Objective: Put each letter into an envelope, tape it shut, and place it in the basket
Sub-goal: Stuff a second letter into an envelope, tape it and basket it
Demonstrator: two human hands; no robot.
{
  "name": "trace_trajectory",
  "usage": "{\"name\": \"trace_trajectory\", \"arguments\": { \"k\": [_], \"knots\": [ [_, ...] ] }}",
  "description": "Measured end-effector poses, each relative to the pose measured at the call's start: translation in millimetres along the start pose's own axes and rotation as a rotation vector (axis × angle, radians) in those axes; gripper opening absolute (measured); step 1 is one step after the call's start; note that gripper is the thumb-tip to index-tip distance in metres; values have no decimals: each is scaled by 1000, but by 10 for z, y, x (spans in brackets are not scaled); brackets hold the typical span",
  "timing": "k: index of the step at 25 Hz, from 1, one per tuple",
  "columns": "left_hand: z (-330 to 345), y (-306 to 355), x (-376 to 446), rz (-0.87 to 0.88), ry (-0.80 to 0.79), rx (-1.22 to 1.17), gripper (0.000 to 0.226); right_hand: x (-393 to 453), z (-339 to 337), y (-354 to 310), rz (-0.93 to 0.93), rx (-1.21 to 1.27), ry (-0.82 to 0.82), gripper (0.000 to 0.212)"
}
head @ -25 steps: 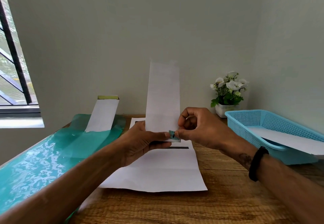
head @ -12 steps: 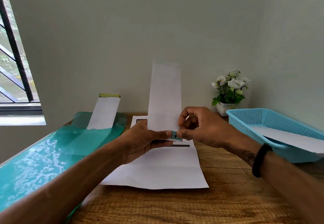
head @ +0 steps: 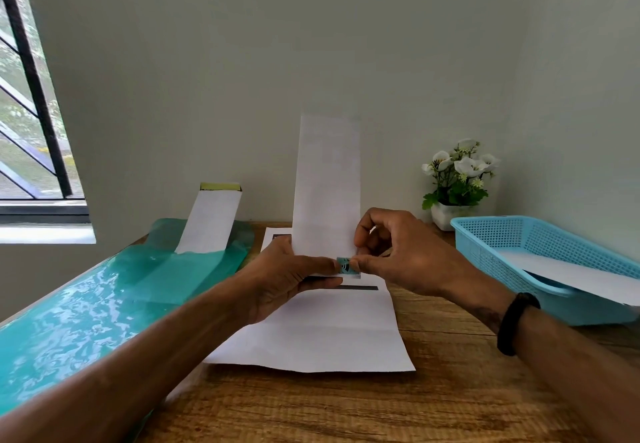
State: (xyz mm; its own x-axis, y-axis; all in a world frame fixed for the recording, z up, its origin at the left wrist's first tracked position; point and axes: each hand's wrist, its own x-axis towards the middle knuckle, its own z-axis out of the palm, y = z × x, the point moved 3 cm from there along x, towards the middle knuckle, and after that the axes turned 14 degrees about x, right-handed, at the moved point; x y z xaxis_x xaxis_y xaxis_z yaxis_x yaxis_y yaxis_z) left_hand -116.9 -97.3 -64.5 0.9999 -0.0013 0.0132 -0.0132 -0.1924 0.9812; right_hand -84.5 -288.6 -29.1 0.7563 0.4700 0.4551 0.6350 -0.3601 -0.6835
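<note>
A long white envelope [head: 327,179] stands upright above the table, its lower end gripped by my left hand [head: 287,276] between thumb and fingers. My right hand [head: 398,252] pinches a small teal piece of tape [head: 347,266] at the envelope's lower right corner. Beneath them, an unfolded white letter [head: 322,338] with a dark printed bar lies flat on the wooden table [head: 346,408]. The blue plastic basket [head: 512,234] at the right holds one white envelope [head: 571,273].
Another white envelope [head: 211,221] with a yellow strip leans against the back wall on a green plastic sheet [head: 86,311] covering the table's left side. A small pot of white flowers [head: 457,183] stands at the back right. A window is at the left.
Hardly anything has moved; both hands keep the envelope upright with the tape at its lower corner, only the view has shifted slightly.
</note>
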Motion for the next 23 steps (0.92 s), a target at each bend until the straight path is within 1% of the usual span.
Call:
{"name": "trace_trajectory", "arguments": {
  "k": [4,8,12,17,18,21,23],
  "knots": [
    [-3,-12,8,-1,16,6,46,-4,3,16,52,32,36,29],
    [-5,9,11,28,24,3,46,-6,-26,2,111,133,38,31],
    [1,5,13,31,19,20,48,-18,-13,-11,140,131,60,32],
    [-14,5,14,32,2,27,48,-9,-21,42,242,198,87,41],
    [-22,8,17,32,-3,11,49,-2,-28,62,260,241,90,43],
    [-41,37,4,62,-35,-34,51,7,-17,105,291,524,81,49],
    [-37,51,-9,96,-22,-14,59,13,-17,134,271,589,69,48]
  ]
}}
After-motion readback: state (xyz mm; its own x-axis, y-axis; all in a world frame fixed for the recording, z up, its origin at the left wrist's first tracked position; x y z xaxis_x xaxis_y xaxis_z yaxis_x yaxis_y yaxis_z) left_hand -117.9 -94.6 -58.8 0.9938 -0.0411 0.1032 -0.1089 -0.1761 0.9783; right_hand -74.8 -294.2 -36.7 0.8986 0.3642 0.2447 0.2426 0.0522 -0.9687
